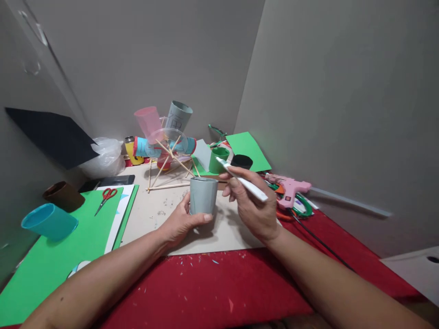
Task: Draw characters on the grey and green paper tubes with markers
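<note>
My left hand [187,219] is wrapped round the lower part of a grey paper cup [203,195], which stands upright over the pale board [154,228]. In my right hand [255,198] is a white marker [248,186], held like a pen, its tip pointing up and left, above and apart from the cup's rim. Behind the cup, a stick-built wheel model [171,153] carries a pink cup [148,122], a grey cup [179,116] with dark drawn lines, and blue-and-red cups.
Green sheets [82,228], red-handled scissors [109,193], a blue cup [51,223] and a brown cup [65,196] lie left. A green cup [218,160] and black cup [242,161] stand behind. A pink glue gun [290,188] with a glue stick and cable lies right.
</note>
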A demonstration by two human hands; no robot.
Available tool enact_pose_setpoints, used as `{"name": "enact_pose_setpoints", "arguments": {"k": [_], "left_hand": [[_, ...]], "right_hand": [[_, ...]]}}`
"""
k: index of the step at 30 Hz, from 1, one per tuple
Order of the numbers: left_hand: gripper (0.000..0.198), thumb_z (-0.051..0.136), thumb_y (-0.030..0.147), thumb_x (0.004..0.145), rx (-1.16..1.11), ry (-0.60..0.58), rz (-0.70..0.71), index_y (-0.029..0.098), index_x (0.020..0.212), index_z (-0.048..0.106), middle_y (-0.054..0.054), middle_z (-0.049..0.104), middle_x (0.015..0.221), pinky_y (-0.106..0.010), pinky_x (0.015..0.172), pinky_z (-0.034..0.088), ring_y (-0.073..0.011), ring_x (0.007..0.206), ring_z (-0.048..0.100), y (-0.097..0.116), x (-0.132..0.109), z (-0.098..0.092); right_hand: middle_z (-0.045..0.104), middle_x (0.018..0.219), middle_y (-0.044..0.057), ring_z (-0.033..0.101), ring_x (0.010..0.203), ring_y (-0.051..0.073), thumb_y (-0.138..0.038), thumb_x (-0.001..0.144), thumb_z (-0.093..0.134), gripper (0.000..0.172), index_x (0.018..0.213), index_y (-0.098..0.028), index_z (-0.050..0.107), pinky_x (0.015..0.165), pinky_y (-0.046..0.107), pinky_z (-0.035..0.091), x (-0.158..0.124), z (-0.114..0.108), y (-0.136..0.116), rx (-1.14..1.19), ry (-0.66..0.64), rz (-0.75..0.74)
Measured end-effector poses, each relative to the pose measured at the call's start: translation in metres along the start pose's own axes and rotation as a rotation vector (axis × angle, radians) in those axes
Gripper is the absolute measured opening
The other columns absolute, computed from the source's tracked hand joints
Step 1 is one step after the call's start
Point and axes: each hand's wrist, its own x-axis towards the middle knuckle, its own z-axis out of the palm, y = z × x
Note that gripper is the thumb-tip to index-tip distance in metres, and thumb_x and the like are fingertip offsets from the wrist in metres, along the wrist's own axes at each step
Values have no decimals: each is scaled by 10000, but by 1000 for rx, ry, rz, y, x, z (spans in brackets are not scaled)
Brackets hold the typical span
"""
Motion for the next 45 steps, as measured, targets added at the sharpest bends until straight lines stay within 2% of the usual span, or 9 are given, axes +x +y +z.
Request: {"name": "enact_pose_setpoints", "arguments": {"k": [3, 8, 13, 22, 25, 29, 34, 40, 45], "left_hand": [[658, 906, 276, 638, -56, 24, 1, 210, 1198, 568, -37, 632, 996, -332, 869, 439, -176, 901, 579, 0, 2, -2], [659, 909, 244, 620, -277, -33, -150, 169, 1170, 555, -96, 676, 1085, -424, 1048, 441, -233, 1008, 655, 2, 3, -10], [575, 862, 239, 686, -396, -103, -236, 101, 1167, 577, -147, 697, 1112, -376, 1008, 498, -244, 1016, 686, 5, 4, -20], [709, 910, 314, 633, -445, -186, -329, 105, 1230, 589, -128, 722, 1090, -333, 947, 548, -233, 981, 711, 10, 4, -22], [650, 912, 321, 630, -369, -149, -301, 103, 1164, 611, -131, 707, 1091, -354, 955, 532, -233, 976, 696, 9, 4, -19], [570, 915, 297, 627, -194, -5, -168, 149, 1090, 617, -79, 681, 1037, -385, 966, 497, -211, 947, 660, 8, 6, -11], [687, 920, 300, 616, -21, 126, -29, 211, 1208, 582, -47, 646, 1034, -378, 913, 466, -200, 940, 605, 1, 5, -5], [676, 888, 331, 670, 104, 181, 48, 196, 1256, 578, -100, 653, 1126, -357, 862, 453, -224, 969, 597, -7, 1, -3], [657, 869, 324, 692, 144, 165, 60, 172, 1256, 568, -103, 654, 1115, -340, 842, 456, -213, 953, 590, -4, 1, -3]], "right_hand": [[745, 969, 37, 646, 629, 128, -308, 957, 627, 245, 1190, -257, 684, 574, 315, 571, 0, -4, 3, -84, 66, -86], [772, 971, 51, 725, 792, 186, -192, 947, 621, 251, 1185, -242, 685, 718, 376, 616, 1, -7, 2, -246, 10, -297], [777, 1004, 60, 747, 883, 196, -75, 901, 641, 357, 1219, -236, 657, 764, 343, 631, 3, -7, 0, -304, 18, -458], [780, 973, 31, 750, 822, 176, -146, 926, 636, 223, 1131, -229, 664, 750, 325, 637, 5, -10, 1, -356, 36, -417], [785, 950, 28, 758, 812, 174, -164, 929, 643, 184, 1095, -234, 681, 743, 303, 634, 4, -13, -2, -373, 38, -399], [782, 915, 41, 760, 776, 181, -196, 906, 691, 155, 1058, -225, 690, 676, 295, 626, 0, -15, -1, -373, 87, -397], [759, 852, 21, 725, 692, 165, -225, 908, 693, 112, 1018, -248, 693, 593, 292, 591, -5, -14, 4, -270, 78, -363], [746, 863, 29, 725, 745, 176, -156, 884, 659, 185, 1050, -239, 663, 646, 300, 594, -7, -10, -9, -324, 21, -439], [733, 807, 13, 716, 705, 194, -123, 850, 621, 195, 1012, -230, 631, 906, 473, 562, -2, -7, -15, -360, 1, -542]]}}
